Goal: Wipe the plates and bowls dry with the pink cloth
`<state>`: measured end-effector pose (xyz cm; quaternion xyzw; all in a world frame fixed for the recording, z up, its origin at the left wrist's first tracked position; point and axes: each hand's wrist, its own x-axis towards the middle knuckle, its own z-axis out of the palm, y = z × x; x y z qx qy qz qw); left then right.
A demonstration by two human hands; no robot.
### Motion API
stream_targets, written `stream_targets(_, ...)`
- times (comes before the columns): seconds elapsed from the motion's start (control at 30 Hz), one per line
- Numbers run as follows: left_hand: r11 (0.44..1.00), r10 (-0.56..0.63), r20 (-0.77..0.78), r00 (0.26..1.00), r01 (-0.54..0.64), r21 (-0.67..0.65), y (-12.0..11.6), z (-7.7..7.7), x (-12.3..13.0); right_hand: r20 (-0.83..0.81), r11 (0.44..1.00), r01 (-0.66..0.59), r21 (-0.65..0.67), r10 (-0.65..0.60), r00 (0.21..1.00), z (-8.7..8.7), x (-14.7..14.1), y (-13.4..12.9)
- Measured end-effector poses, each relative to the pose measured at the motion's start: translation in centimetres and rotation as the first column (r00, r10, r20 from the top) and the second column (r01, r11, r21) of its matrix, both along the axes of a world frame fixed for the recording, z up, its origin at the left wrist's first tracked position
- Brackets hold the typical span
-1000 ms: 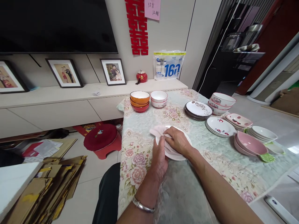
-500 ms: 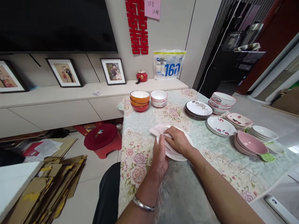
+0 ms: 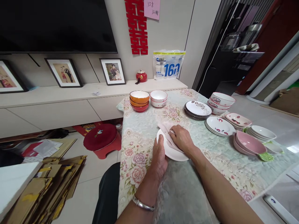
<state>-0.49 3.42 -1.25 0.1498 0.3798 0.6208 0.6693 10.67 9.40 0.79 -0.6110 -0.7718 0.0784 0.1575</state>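
Note:
A white plate (image 3: pixel 175 156) is held just over the floral tablecloth, facing up. My left hand (image 3: pixel 160 155) grips its left rim, thumb on top and the fingers hidden beneath. On the plate's upper face my right hand (image 3: pixel 182 137) presses a pale pink cloth (image 3: pixel 166 127), its fingers bent around the fabric. One end of the cloth sticks out past the far rim. Beyond the plate are a stack of dark-rimmed white plates (image 3: pixel 198 109) and a stack of flower-patterned plates (image 3: pixel 219 127).
Orange and red bowls (image 3: pixel 139 97) and pink-rimmed bowls (image 3: pixel 158 96) stand at the table's far end. On the right are tall bowls (image 3: pixel 220 101), pink leaf-handled dishes (image 3: pixel 249 142) and small white bowls (image 3: pixel 263 133). A red stool (image 3: pixel 101 137) and flattened cardboard (image 3: pixel 51 186) lie left.
My right hand has slid the cloth to the right across the plate, baring more of its left side. My left hand stays at the rim.

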Motion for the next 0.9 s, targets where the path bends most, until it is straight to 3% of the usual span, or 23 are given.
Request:
stream_targets(0.13,1.0,0.016,0.02,1.0,-0.017,0.005,0.3,-0.2,0.1,-0.108,0.967,-0.252,0.027,0.254,0.961,0.2,-1.3,-0.9)
stream_targets(0.2,1.0,0.02,0.019,1.0,-0.02,0.0,0.4,-0.3,0.1,-0.136,0.949,-0.314,0.03,0.315,0.939,0.2,-1.5,-1.0)
stream_targets(0.27,1.0,0.009,0.023,1.0,-0.009,0.007,0.4,-0.3,0.1,-0.136,0.959,-0.283,0.016,0.282,0.95,0.2,-1.3,-0.8)
stream_targets(0.43,1.0,-0.01,0.003,1.0,0.01,0.004,0.1,-0.1,0.0,-0.02,1.0,-0.007,-0.017,0.007,1.0,0.0,0.4,0.2)
stream_targets(0.53,1.0,0.0,-0.009,1.0,0.0,-0.027,0.1,-0.1,0.0,0.055,0.997,0.077,-0.013,-0.077,0.996,0.0,0.8,0.3)
stream_targets(0.63,0.998,0.004,0.022,1.0,-0.003,-0.057,0.3,-0.2,0.1,0.042,1.0,0.015,-0.006,-0.015,0.999,0.1,0.2,0.0)
stream_targets(0.8,0.999,-0.006,0.093,0.996,0.01,-0.045,0.6,-0.2,0.2,-0.062,0.975,-0.223,0.008,0.224,0.973,0.5,-1.0,-0.9)
stream_targets(0.9,0.999,-0.018,0.092,0.996,0.023,-0.046,0.6,-0.1,0.1,-0.091,0.967,-0.254,-0.009,0.252,0.963,0.6,-0.8,-0.8)
